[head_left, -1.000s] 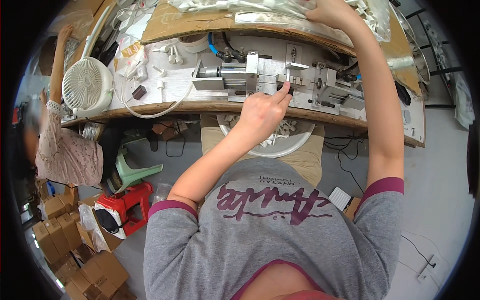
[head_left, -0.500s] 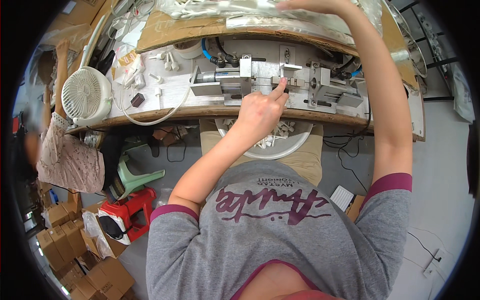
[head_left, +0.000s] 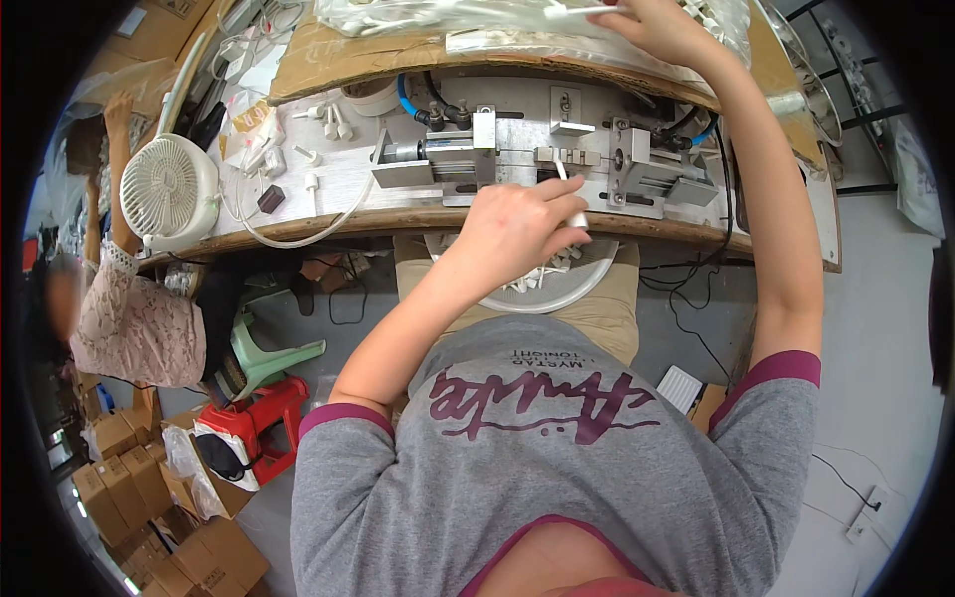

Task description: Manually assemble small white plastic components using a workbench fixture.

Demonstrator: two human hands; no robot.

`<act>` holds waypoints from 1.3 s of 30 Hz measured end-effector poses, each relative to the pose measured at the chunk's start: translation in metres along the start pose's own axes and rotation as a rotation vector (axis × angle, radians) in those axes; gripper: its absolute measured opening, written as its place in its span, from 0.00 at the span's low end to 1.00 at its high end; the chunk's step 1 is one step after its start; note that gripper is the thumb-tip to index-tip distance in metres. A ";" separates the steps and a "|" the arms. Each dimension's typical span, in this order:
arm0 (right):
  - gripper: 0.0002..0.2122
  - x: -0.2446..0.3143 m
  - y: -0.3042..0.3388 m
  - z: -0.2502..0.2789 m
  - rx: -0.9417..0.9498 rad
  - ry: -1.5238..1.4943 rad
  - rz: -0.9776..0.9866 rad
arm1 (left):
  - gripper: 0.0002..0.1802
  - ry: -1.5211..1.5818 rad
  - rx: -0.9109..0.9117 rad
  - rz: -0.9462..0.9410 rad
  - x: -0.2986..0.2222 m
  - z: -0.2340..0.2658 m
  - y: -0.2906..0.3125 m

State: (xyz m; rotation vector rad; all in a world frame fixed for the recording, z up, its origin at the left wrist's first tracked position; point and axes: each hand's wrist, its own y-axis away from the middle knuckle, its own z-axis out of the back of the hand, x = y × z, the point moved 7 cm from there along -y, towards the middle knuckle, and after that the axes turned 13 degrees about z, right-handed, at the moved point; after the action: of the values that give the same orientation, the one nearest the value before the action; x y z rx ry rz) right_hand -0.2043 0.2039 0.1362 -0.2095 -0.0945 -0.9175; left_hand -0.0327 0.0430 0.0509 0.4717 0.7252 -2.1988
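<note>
My left hand (head_left: 522, 227) is closed around a white plastic piece with a thin stem (head_left: 560, 166), just in front of a small metal holding block (head_left: 587, 156). That block sits in the middle of a bench fixture, between a left air cylinder assembly (head_left: 433, 159) and a right one (head_left: 657, 171). Over the far side of the bench, my right hand (head_left: 662, 28) pinches another white stemmed plastic piece (head_left: 569, 12). Beneath it lies a clear plastic bag (head_left: 408, 18) of similar white pieces, on cardboard (head_left: 358, 65).
Below the bench edge, a round tub (head_left: 567, 300) of white pieces rests at my lap. A white fan (head_left: 169, 189), loose white parts (head_left: 338, 124) and a dark small block (head_left: 271, 199) stand left. Another person (head_left: 139, 318) sits at far left.
My left hand has drawn back slightly from the holding block, and a white stemmed piece now shows in its fingers. My right hand has shifted and now visibly holds a white piece.
</note>
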 end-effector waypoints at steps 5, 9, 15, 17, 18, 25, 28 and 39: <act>0.15 -0.004 0.012 -0.005 -0.055 -0.051 0.045 | 0.16 0.015 -0.564 -0.139 -0.006 0.085 -0.059; 0.14 0.004 0.020 0.001 -0.125 -0.143 0.074 | 0.11 -0.142 -0.591 -0.104 0.022 0.089 -0.130; 0.15 -0.037 0.046 -0.008 -0.290 -0.017 0.082 | 0.11 -0.124 -0.254 0.129 0.042 0.053 -0.157; 0.15 -0.046 0.052 -0.012 -0.241 -0.052 0.031 | 0.11 -0.040 -0.282 0.133 0.027 0.066 -0.143; 0.14 -0.049 0.052 -0.011 -0.245 -0.025 0.063 | 0.10 0.016 -0.289 0.150 0.016 0.076 -0.135; 0.12 -0.008 0.029 0.002 -0.054 0.000 -0.080 | 0.14 0.254 -0.258 0.098 -0.010 0.074 -0.055; 0.10 0.002 0.033 0.008 -0.107 0.127 0.003 | 0.15 0.152 -0.168 0.084 -0.005 0.038 -0.018; 0.11 0.025 0.065 0.028 -0.446 0.062 -0.026 | 0.14 -0.219 -0.163 0.032 0.016 -0.016 0.000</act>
State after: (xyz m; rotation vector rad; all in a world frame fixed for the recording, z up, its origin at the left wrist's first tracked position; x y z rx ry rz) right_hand -0.1373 0.2284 0.1585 -0.5941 0.1677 -0.9618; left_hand -0.0417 0.0446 0.0297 0.1555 0.7636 -2.0993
